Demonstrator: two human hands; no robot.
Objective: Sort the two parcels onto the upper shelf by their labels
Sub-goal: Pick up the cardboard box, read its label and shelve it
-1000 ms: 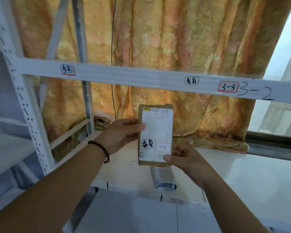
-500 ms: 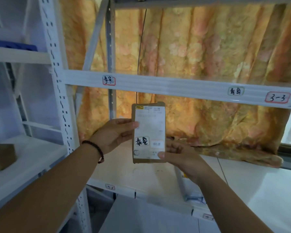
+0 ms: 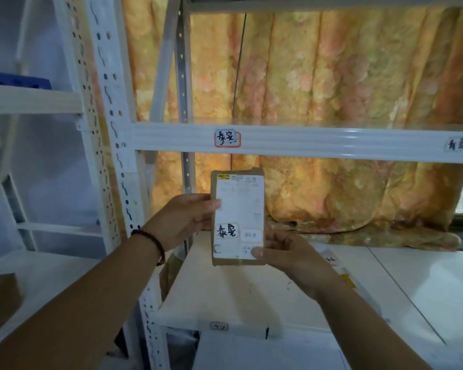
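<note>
1. Since the earlier frames the view has swung left and upward, so the red-bordered shelf tag (image 3: 227, 139) that sat far to the left now hangs almost directly above the parcel (image 3: 238, 217); the green-bordered tag (image 3: 458, 144) has slid to the right edge.
2. The parcel is a flat brown box held upright below the upper shelf beam (image 3: 305, 140), with its white label facing the camera — probably so the handwritten characters can be read against the tags on the beam.
3. The left hand (image 3: 183, 218) grips the parcel's left edge, thumb over the front of the label; the right hand (image 3: 284, 256) pinches the lower right corner, thumb on the face. Both are closed on the parcel, which is clear of the lower shelf (image 3: 251, 295).
4. The black characters on the parcel appear to match those on the red-bordered tag, so I judge this the checking step, with placement above that tag to follow.
5. A second parcel (image 3: 342, 273), pale and flat, lies on the lower shelf just right of the right hand, partly hidden — its label cannot be read.
6. The floral curtain (image 3: 332, 89) hangs behind the rack.
</note>
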